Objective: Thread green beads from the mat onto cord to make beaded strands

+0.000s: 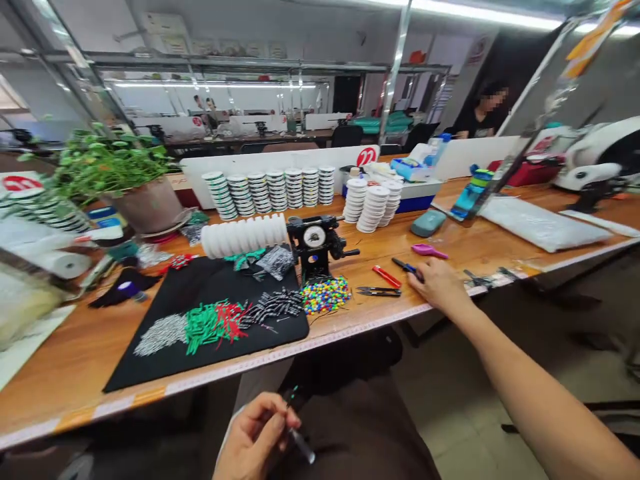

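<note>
— What are the left hand's (pixel 255 437) fingers (pixel 281 417) doing?
— They are pinched on a thin rod (pixel 303 447), dark along its length with a grey tip. It is held low over the lap, below the edge of the desk (pixel 75 363).

— And the right hand (pixel 437 283)?
— It is stretched out flat on the desk, fingertips at a blue-handled tool (pixel 404 266) and touching its handles. Whether they have clenched on it I cannot tell, because the hand covers that end.

— What lies beside that tool?
— Just to its left are a red-handled cutter (pixel 386 276) and a dark pair of scissors (pixel 377 291). A purple scoop (pixel 429 251) lies a little behind.

— Farther out?
— A heap of coloured beads (pixel 325 293) sits at the foot of a black winder (pixel 315 243). Left of them is a black mat (pixel 150 363) strewn with green, red and striped pieces.
</note>
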Demonstrator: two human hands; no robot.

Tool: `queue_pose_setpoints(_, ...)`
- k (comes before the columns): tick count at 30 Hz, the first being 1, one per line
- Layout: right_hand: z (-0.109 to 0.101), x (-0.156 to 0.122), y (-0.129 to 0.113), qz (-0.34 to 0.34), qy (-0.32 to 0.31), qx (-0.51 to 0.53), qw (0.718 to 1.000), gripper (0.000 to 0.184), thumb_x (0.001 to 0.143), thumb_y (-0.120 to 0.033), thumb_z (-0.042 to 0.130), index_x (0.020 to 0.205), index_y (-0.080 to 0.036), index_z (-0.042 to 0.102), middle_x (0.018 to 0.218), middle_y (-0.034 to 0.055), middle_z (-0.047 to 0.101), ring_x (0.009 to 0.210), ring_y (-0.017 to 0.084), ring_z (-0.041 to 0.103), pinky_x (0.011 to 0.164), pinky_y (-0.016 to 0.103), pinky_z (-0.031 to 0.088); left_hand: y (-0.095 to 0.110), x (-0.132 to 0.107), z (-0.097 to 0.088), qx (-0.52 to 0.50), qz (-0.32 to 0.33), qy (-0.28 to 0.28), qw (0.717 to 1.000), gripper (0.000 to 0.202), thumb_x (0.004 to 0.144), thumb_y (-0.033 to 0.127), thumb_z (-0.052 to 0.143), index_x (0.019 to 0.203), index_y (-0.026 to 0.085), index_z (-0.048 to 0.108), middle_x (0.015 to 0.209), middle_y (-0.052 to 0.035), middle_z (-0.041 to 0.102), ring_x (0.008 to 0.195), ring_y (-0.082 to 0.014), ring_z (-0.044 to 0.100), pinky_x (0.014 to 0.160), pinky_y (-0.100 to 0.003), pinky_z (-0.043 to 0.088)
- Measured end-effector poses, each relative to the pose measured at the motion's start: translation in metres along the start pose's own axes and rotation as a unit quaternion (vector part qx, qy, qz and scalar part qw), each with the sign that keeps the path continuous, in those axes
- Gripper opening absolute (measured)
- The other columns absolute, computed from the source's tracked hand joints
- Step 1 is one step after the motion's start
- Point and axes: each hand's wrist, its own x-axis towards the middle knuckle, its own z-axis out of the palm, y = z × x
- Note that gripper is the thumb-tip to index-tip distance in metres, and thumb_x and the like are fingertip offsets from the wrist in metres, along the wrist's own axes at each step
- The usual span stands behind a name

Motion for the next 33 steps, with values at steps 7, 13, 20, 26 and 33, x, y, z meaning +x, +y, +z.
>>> queue_pose_setpoints(7, -0.007, -0.069, -0.056, 0.026, -0.120, 0.226, 0.966, 0.044, 0.095, -0.052, 0.034, 0.090, -0.019, 0.063, 0.089, 0.0109, 0.067, 0.080, 0.026, 0.064, 0.073, 0.039, 0.053, -0.006, -0.007, 0.002, 0.007, 0.097, 0.015, 0.995, 0.025, 0.076, 0.044, 0.083, 0.074, 0.020, 0.074, 0.071, -0.0043, 0.072, 0.081, -0.0192, 0.068, 0.061, -0.018, 0.049)
queue_pose_setpoints(13, 0.001, -0.155, -0.136, 0.062, -0.587, 0.430, 0.682, 0.049, 0.096, -0.057, 0.052, 0.098, -0.013, 0.074, 0.093, 0.0105, 0.068, 0.087, 0.024, 0.061, 0.081, 0.034, 0.048, 0.000, -0.008, 0.001, 0.185, 0.308, -0.015, 0.933, 0.014, 0.094, 0.030, 0.066, 0.083, 0.024, 0.075, 0.077, -0.0027, 0.075, 0.091, -0.0204, 0.071, 0.091, -0.030, 0.055)
queue_pose_setpoints(20, 0.023, -0.165, -0.159, 0.074, -0.632, 0.437, 0.635, 0.050, 0.090, -0.060, 0.057, 0.084, -0.013, 0.070, 0.079, 0.0044, 0.060, 0.076, 0.019, 0.054, 0.073, 0.028, 0.042, 0.003, -0.007, -0.002, 0.258, 0.417, -0.054, 0.870, 0.014, 0.098, 0.021, 0.058, 0.092, 0.024, 0.070, 0.079, -0.0011, 0.075, 0.090, -0.0183, 0.072, 0.087, -0.028, 0.058)
queue_pose_setpoints(26, 0.024, -0.164, -0.160, 0.085, -0.630, 0.445, 0.631, 0.046, 0.091, -0.056, 0.058, 0.086, -0.011, 0.069, 0.080, 0.0054, 0.060, 0.077, 0.019, 0.056, 0.076, 0.030, 0.043, 0.001, -0.008, -0.002, 0.271, 0.418, -0.064, 0.865, 0.015, 0.100, 0.024, 0.056, 0.092, 0.024, 0.069, 0.078, -0.0008, 0.074, 0.084, -0.0160, 0.071, 0.089, -0.028, 0.057)
queue_pose_setpoints(33, 0.018, -0.165, -0.163, 0.093, -0.627, 0.426, 0.645, 0.046, 0.090, -0.056, 0.059, 0.087, -0.011, 0.069, 0.081, 0.0063, 0.062, 0.078, 0.020, 0.058, 0.076, 0.030, 0.044, -0.003, -0.007, -0.005, 0.268, 0.409, -0.065, 0.870, 0.016, 0.100, 0.023, 0.055, 0.093, 0.024, 0.069, 0.079, -0.0017, 0.074, 0.087, -0.0169, 0.071, 0.089, -0.028, 0.057)
